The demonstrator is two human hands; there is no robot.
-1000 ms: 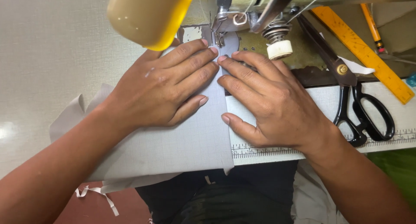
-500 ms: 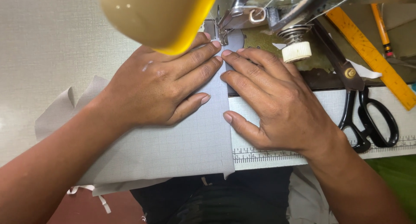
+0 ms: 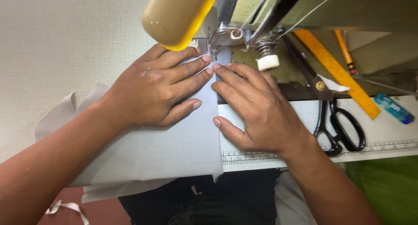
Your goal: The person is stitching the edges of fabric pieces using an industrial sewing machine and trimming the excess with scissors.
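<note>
A light grey piece of fabric (image 3: 174,151) lies flat on the sewing table, its far end under the presser foot (image 3: 213,50) of the sewing machine. My left hand (image 3: 159,87) presses flat on the fabric left of the seam line, fingers pointing at the needle. My right hand (image 3: 257,107) lies flat along the fabric's right edge, fingertips just right of the foot. Both hands rest on the cloth with fingers extended. A yellow and beige rounded part of the machine (image 3: 178,13) hides the area behind the needle.
Black scissors (image 3: 333,116) lie to the right of my right hand. An orange ruler (image 3: 337,72) and a blue lighter (image 3: 394,108) lie farther right. A white measuring strip (image 3: 305,153) runs along the table's front edge. A white bobbin (image 3: 267,62) sits near the needle.
Both hands and the fabric keep the same hold near the needle. The view has shifted, so the machine head appears farther right and lower.
</note>
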